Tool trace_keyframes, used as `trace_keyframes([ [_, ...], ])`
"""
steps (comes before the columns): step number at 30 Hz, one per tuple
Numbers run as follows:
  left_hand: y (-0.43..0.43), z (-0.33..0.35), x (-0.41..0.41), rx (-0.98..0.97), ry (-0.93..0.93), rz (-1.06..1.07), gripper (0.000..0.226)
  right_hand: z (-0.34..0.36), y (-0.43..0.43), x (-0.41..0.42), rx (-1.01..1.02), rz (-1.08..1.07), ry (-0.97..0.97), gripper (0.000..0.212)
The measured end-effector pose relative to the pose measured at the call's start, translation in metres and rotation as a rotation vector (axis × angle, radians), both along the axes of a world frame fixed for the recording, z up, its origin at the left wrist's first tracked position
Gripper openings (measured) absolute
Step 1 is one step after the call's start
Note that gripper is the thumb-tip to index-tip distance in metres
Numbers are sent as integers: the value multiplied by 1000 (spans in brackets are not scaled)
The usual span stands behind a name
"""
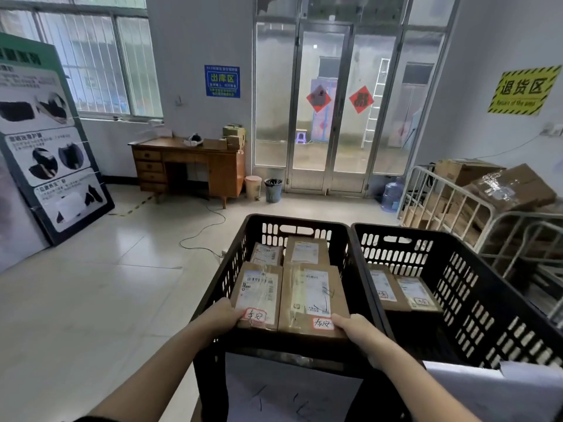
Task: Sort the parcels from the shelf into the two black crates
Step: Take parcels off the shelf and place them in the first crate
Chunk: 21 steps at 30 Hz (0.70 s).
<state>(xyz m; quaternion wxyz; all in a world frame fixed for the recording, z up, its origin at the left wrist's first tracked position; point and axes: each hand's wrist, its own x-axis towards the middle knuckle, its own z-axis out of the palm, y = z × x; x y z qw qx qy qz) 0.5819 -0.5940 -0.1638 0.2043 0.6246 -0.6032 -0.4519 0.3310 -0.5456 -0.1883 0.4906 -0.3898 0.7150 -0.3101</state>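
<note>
glass doors (326, 102) fill the far wall, with a wooden desk (189, 166) to their left and a metal cart (426, 190) of cardboard boxes (511, 184) at the right. two black crates stand side by side, touching: the left crate (259, 220) and the right crate (426, 234). the right one holds two labelled parcels (384, 287) lying flat. in the left crate two parcels (307, 251) lie at the far end, and two more sit side by side nearer. the left hand (224, 315) grasps the near corner of the left front parcel (259, 293), thumb on top. the right hand (356, 330) grasps the near corner of the right front parcel (310, 300) likewise. each bears a red-edged sticker (323, 323).
</note>
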Motion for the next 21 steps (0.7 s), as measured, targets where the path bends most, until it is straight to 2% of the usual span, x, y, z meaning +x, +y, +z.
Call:
trace_keyframes([
  [6, -28, -20, -3, 172, -5, 11, 33, -17, -27, -9, 123, 26, 1, 28],
  [11, -44, -22, -5, 297, 87, 2, 29, -25, -45, -8, 135, 47, -3, 8],
  [16, -57, -22, -6, 296, 90, 14, 38, -28, -63, -7, 74, -10, 21, 17],
  [20, -61, -22, -10, 295, 108, -27, 37, -40, -73, -8, 79, 5, 75, 10],
  [21, -61, -22, -10, 293, 114, -33, 38, -45, -75, -9, 78, 7, 77, 17],
])
